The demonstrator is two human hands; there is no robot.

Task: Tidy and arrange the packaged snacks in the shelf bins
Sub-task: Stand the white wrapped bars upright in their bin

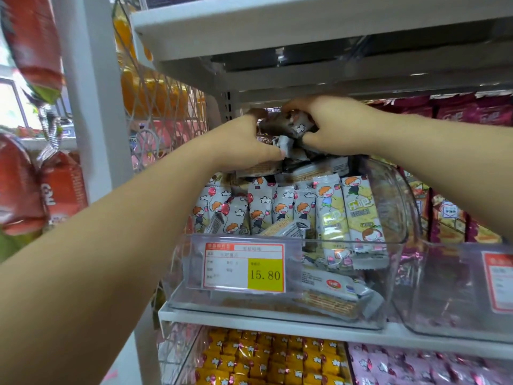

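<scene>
Both hands are working at the 12 o'clock end of the clear bin (388, 195). The left hand (244, 143) is curling round the dark snack packets (288, 123) from 9 o'clock, and the right hand (330, 126) is gripping them from 3 o'clock. The packets are sitting atop the pile above the upright row (277, 207); judgement: squaring the bundle first, then lowering it upright behind that row, is looking safest.

I find one way in: the slot at 12 o'clock between upper shelf (305, 31) and heaped packets (280, 209), which my left hand (244, 143) and right hand (333, 126) fill. The clear bin (194, 237) front wall bars 6 o'clock, post (94, 107) 9 o'clock, neighbouring bin (449, 287) 3 o'clock.
</scene>
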